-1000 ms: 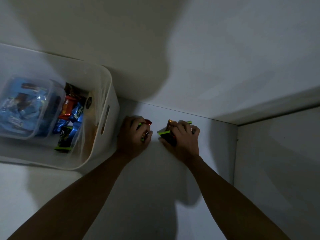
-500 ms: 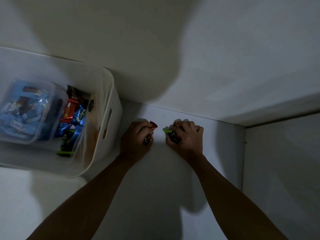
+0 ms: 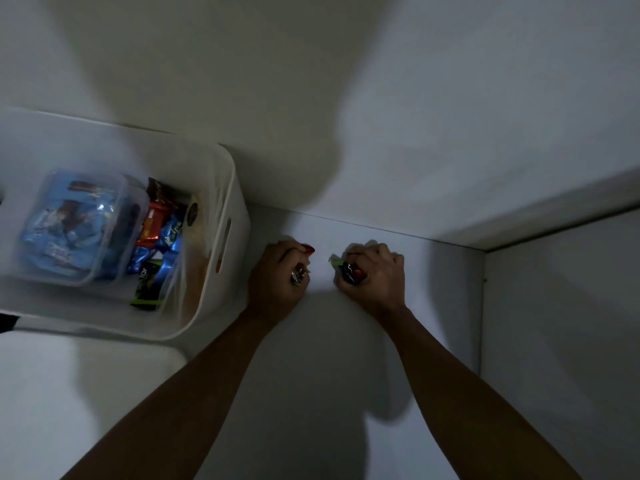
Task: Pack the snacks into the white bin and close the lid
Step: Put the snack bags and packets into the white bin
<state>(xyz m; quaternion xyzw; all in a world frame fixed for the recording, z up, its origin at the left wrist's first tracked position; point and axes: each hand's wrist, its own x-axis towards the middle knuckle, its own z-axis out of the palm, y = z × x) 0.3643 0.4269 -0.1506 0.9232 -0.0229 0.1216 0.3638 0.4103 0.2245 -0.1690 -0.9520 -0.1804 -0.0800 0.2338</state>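
Note:
The white bin point(image 3: 232, 188) stands open at the left on a white surface. Inside it lie a clear tub of blue-wrapped snacks point(image 3: 74, 225) and loose red, blue and black-green snack packs point(image 3: 157, 244). Just right of the bin, my left hand point(image 3: 277, 277) is a fist around small wrapped snacks; a red wrapper end point(image 3: 309, 250) sticks out. My right hand point(image 3: 375, 275) is a fist around a black snack with a green edge point(image 3: 346, 270). Both hands rest low on the surface near the back wall. No lid is clearly visible.
A white wall point(image 3: 381, 116) rises right behind the hands. A white vertical panel point(image 3: 554, 323) closes off the right side. The white surface point(image 3: 329, 358) stretches toward me between my forearms. The scene is dim and shadowed.
Both hands have curled tighter around the snacks, hiding most of the wrappers, and a gap has opened between them. The bin has not moved.

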